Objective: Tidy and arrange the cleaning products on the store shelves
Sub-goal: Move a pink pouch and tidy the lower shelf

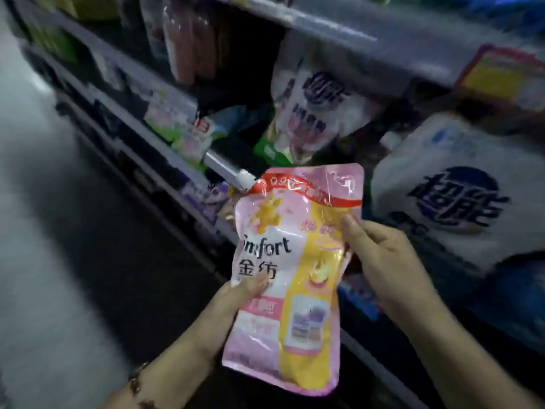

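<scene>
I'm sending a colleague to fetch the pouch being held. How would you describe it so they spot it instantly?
In front of the shelves, both hands hold one flat refill pouch: left hand low, right hand at its side. It alone is pink and yellow with a white corner spout; neighbouring bags are white.

We hold a pink and yellow refill pouch (290, 270) upright in front of the shelves, tilted slightly, its white spout cap at the upper left corner. A red band crosses its top; "Comfort" lettering and Chinese characters sit on the pink half. Its glossy film is crinkled. Behind it, a white pouch (312, 104) with dark characters stands on the shelf, and a large white bag (451, 190) lies right.
</scene>
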### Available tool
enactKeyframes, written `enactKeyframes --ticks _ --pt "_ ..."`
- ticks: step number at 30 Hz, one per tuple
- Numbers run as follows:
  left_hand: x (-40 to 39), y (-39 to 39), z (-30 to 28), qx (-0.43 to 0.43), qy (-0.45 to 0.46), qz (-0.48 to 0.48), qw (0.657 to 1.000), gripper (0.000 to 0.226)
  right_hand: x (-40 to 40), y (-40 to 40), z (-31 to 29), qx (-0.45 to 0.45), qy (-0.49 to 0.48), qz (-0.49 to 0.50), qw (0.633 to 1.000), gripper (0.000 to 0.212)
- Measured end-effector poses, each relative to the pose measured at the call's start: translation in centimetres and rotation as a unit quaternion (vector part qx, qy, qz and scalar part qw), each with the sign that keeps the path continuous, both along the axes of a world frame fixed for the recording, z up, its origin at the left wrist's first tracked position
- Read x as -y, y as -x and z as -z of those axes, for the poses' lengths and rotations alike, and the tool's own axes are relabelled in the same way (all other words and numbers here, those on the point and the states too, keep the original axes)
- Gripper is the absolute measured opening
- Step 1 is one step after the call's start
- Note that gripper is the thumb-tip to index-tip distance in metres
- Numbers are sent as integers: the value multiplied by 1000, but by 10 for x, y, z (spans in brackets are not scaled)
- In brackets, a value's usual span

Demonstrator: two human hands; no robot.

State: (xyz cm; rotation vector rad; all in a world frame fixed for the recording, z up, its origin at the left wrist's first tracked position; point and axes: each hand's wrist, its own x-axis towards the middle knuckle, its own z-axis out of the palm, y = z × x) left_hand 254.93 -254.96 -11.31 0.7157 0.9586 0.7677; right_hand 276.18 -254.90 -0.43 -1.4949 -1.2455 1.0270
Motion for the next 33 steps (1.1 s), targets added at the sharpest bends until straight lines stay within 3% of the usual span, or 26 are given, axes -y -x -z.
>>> enactKeyframes --ticks 2,4,5,7,12,18,20,23,26,29,33 --pt "18 5 12 32 74 -29 996 34 0 1 39 17 85 -30 996 43" --pt "43 11 28 7 107 -35 994 24 -1 5 77 3 168 -28 985 42" --pt "50 11 30 -13 110 -55 992 21 0 11 94 -31 205 -12 978 51" --pt "55 15 35 -77 79 -66 992 24 0 21 128 -136 280 38 950 79" --pt "63 24 24 -239 8 -7 971 14 30 56 176 -326 378 -41 865 59" --pt "69 27 24 -236 -64 44 969 32 44 82 191 -525 425 -12 738 65" --pt "66 28 24 -245 -86 75 963 43 44 80 194 -550 422 -15 721 68" --pt "60 27 23 -280 -129 119 944 42 42 72 198 -542 425 -14 725 62" --pt "57 26 20 -256 -113 126 952 41 40 61 194 -501 413 12 761 56" --pt "55 24 27 -205 -77 112 969 40 39 50 186 -424 380 15 822 40" --pt "60 8 43 -135 20 45 990 42 43 41 171 -242 328 3 913 16"
